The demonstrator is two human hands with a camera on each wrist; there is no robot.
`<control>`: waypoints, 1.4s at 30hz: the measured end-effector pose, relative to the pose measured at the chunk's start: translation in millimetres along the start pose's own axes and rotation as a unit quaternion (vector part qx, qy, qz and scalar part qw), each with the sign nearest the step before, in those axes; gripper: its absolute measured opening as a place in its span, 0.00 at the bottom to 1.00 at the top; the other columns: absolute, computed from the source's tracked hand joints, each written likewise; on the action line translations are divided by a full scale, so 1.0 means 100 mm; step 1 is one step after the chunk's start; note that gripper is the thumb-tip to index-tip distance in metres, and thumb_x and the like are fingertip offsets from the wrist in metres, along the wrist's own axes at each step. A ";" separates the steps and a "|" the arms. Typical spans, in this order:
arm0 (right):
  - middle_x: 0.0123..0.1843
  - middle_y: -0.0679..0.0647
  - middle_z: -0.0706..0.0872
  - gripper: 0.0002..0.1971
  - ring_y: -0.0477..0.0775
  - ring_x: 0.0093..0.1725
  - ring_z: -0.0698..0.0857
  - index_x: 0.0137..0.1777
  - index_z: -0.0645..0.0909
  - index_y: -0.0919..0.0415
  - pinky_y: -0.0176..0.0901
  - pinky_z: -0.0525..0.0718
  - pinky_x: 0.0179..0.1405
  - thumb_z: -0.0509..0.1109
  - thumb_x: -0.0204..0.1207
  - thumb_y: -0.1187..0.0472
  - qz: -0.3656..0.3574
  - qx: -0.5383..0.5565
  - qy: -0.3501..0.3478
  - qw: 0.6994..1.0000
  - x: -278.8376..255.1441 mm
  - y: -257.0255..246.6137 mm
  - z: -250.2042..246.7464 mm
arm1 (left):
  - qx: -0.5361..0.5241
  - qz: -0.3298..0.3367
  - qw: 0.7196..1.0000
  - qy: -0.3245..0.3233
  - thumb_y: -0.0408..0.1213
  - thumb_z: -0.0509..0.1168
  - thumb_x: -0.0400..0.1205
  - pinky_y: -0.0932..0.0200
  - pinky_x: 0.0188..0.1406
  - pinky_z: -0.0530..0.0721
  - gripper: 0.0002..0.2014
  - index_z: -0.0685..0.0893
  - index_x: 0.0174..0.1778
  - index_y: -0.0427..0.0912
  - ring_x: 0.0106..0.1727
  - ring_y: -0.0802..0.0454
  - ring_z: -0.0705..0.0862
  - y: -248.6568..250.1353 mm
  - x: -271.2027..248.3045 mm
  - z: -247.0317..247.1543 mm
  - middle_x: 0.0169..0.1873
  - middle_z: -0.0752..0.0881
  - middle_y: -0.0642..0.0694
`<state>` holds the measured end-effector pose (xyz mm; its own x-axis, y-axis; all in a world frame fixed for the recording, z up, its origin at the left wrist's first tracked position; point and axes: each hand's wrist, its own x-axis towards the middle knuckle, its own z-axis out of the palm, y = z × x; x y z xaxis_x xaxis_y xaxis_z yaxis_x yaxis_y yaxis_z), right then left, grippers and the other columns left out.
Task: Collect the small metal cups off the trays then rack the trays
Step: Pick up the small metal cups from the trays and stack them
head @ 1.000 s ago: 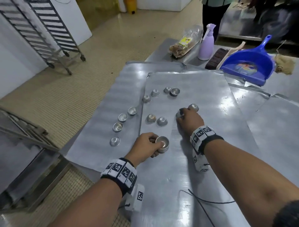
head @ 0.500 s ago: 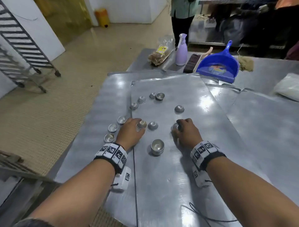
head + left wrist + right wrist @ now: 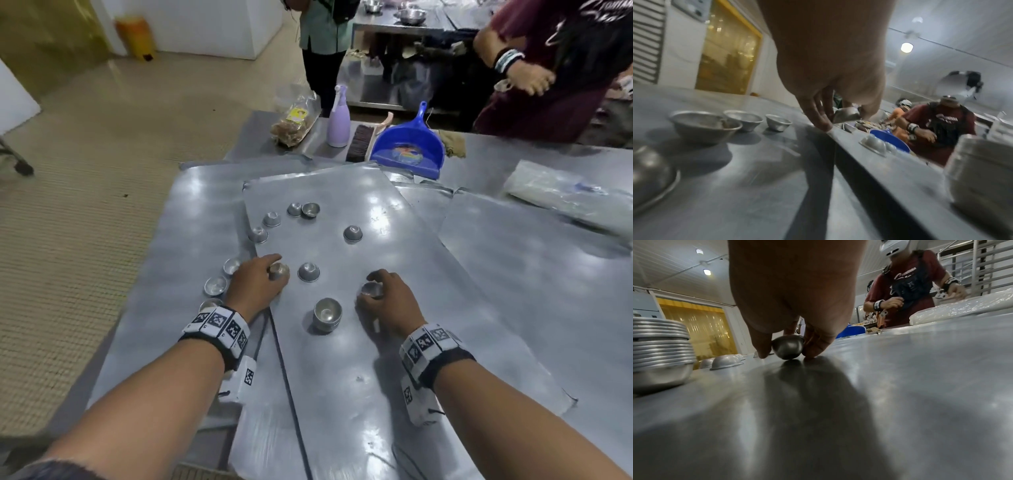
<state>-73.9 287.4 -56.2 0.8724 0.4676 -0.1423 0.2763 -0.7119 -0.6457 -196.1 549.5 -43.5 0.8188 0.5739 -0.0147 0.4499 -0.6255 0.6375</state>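
Step in hand: cup collection, mid-way. Trays not ready to rack yet.

Left hand [image 3: 255, 282] has fingers curled round one small inverted cup [image 3: 279, 271] near the left edge of the top tray [image 3: 394, 359]; the left wrist view shows that cup [image 3: 846, 114] pinched between fingertips and thumb, just off the surface. Right hand [image 3: 388, 303] is clamped on another cup [image 3: 371, 290], mouth up; in the right wrist view its base [image 3: 788, 347] looks to be touching the tray or barely clear of it, hard to say.

Nested stack of cups [image 3: 327, 313] stands on the top tray between the two hands, just nearer the body. That reads as the collection point.

Still loose on the top tray: one inverted cup [image 3: 308, 272] just right of the left hand, one further out [image 3: 352, 234], a touching pair [image 3: 304, 209] at the far end, two more [image 3: 265, 226] along the left edge. A few cups [image 3: 215, 285] sit mouth up on the lower tray [image 3: 191, 219] left of the left hand.

Next move, my read: bring both held cups to the stack. Left one needs flipping mouth up to nest; right one is already oriented. Then sweep the rest, lower tray included, before lifting any tray off the worktop [image 3: 548, 164].
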 end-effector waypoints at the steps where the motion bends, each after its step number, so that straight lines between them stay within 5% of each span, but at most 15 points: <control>1: 0.63 0.54 0.82 0.23 0.57 0.61 0.83 0.68 0.78 0.51 0.45 0.78 0.55 0.74 0.73 0.52 0.003 0.000 0.001 1.000 0.00 0.00 0.00 | -0.082 -0.036 0.996 0.018 0.49 0.72 0.81 0.52 0.58 0.88 0.19 0.87 0.68 0.50 0.52 0.47 0.90 0.00 -0.01 -0.03 0.50 0.90 0.47; 3: 0.66 0.55 0.83 0.26 0.58 0.64 0.83 0.72 0.77 0.52 0.48 0.80 0.61 0.74 0.73 0.52 0.010 0.005 0.002 1.000 0.00 -0.01 0.01 | -0.299 -0.142 0.942 0.047 0.41 0.73 0.83 0.53 0.48 0.92 0.14 0.90 0.63 0.42 0.44 0.44 0.90 0.03 -0.04 -0.10 0.42 0.89 0.43; 5: 0.70 0.56 0.81 0.29 0.58 0.68 0.81 0.76 0.76 0.54 0.49 0.78 0.67 0.75 0.74 0.52 0.017 0.003 -0.003 1.000 0.00 -0.02 0.01 | -0.484 -0.229 0.842 0.066 0.34 0.71 0.83 0.56 0.38 0.93 0.08 0.90 0.53 0.33 0.40 0.39 0.88 0.10 -0.12 -0.19 0.41 0.88 0.36; 7: 0.72 0.57 0.79 0.31 0.59 0.71 0.79 0.77 0.76 0.56 0.48 0.76 0.70 0.75 0.74 0.52 0.029 -0.001 -0.010 1.000 0.02 -0.03 0.01 | -0.576 -0.263 0.771 0.074 0.34 0.71 0.82 0.57 0.36 0.92 0.06 0.88 0.47 0.33 0.36 0.40 0.87 0.15 -0.20 -0.25 0.39 0.87 0.34; 8: 0.72 0.57 0.79 0.31 0.59 0.71 0.79 0.77 0.76 0.57 0.48 0.75 0.70 0.75 0.74 0.51 0.031 -0.006 -0.014 0.999 0.03 -0.03 0.01 | -0.591 -0.264 0.759 0.072 0.34 0.72 0.82 0.57 0.35 0.92 0.05 0.88 0.46 0.34 0.35 0.42 0.87 0.16 -0.22 -0.26 0.38 0.88 0.36; 15: 0.64 0.56 0.84 0.28 0.60 0.65 0.83 0.70 0.81 0.52 0.47 0.80 0.62 0.78 0.70 0.48 0.024 -0.004 -0.010 1.000 0.04 0.00 -0.03 | -0.465 -0.204 0.860 0.042 0.22 0.66 0.84 0.64 0.29 0.87 0.07 0.86 0.43 0.36 0.31 0.46 0.88 0.34 -0.34 -0.15 0.45 0.87 0.32; 18: 0.70 0.57 0.83 0.34 0.60 0.69 0.81 0.76 0.77 0.55 0.50 0.79 0.67 0.79 0.70 0.47 0.029 -0.006 -0.013 0.999 0.06 0.05 -0.07 | -0.429 -0.192 0.882 0.042 0.23 0.66 0.84 0.64 0.28 0.86 0.07 0.86 0.44 0.37 0.30 0.48 0.89 0.41 -0.38 -0.12 0.44 0.88 0.32; 22: 0.63 0.57 0.87 0.28 0.60 0.64 0.84 0.68 0.84 0.57 0.47 0.81 0.61 0.80 0.69 0.47 0.017 -0.005 -0.021 1.000 0.07 0.07 -0.12 | -0.403 -0.197 0.892 0.055 0.22 0.64 0.84 0.65 0.26 0.85 0.06 0.86 0.48 0.32 0.28 0.50 0.89 0.49 -0.48 -0.13 0.43 0.87 0.31; 30: 0.60 0.51 0.89 0.25 0.56 0.61 0.86 0.67 0.84 0.53 0.43 0.79 0.60 0.80 0.70 0.53 -0.088 0.097 -0.013 0.991 0.06 -0.31 -0.29 | -0.379 -0.232 0.889 0.111 0.20 0.61 0.85 0.66 0.26 0.87 0.11 0.86 0.58 0.28 0.26 0.53 0.87 0.57 -0.87 -0.24 0.40 0.86 0.37; 33: 0.53 0.43 0.86 0.26 0.51 0.58 0.86 0.69 0.83 0.49 0.38 0.76 0.53 0.80 0.70 0.52 -0.129 0.137 -0.024 0.982 0.01 -0.65 -0.36 | -0.387 -0.237 0.881 0.134 0.20 0.61 0.84 0.65 0.26 0.87 0.11 0.87 0.56 0.29 0.38 0.43 0.87 0.55 -1.01 -0.31 0.44 0.86 0.35; 36: 0.58 0.47 0.87 0.31 0.49 0.55 0.86 0.72 0.81 0.52 0.40 0.81 0.55 0.82 0.68 0.48 -0.185 0.147 -0.047 0.971 -0.11 -1.05 -0.35 | -0.424 -0.252 0.855 0.160 0.25 0.66 0.84 0.64 0.26 0.86 0.07 0.89 0.52 0.30 0.43 0.36 0.89 0.53 -1.10 -0.39 0.47 0.86 0.32; 39: 0.58 0.49 0.90 0.30 0.48 0.54 0.88 0.70 0.83 0.52 0.42 0.84 0.56 0.82 0.67 0.46 -0.242 0.117 -0.080 0.960 -0.33 -1.40 -0.17 | -0.478 -0.272 0.818 0.169 0.33 0.67 0.85 0.65 0.16 0.79 0.08 0.87 0.49 0.31 0.43 0.34 0.89 0.53 -1.20 -0.51 0.43 0.87 0.30; 42: 0.58 0.48 0.91 0.30 0.49 0.56 0.88 0.70 0.82 0.48 0.48 0.86 0.58 0.81 0.67 0.45 -0.270 0.102 -0.130 0.948 -0.55 -1.63 0.15 | -0.539 -0.260 0.784 0.165 0.39 0.63 0.88 0.63 0.16 0.79 0.13 0.86 0.45 0.34 0.41 0.38 0.88 0.50 -1.28 -0.64 0.39 0.89 0.34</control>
<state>-172.5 385.8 46.2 0.4889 0.8679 0.0880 0.5482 -0.2272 -0.8049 -301.5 478.7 39.1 0.4074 0.8196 -0.4028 -0.0168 0.4477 0.8940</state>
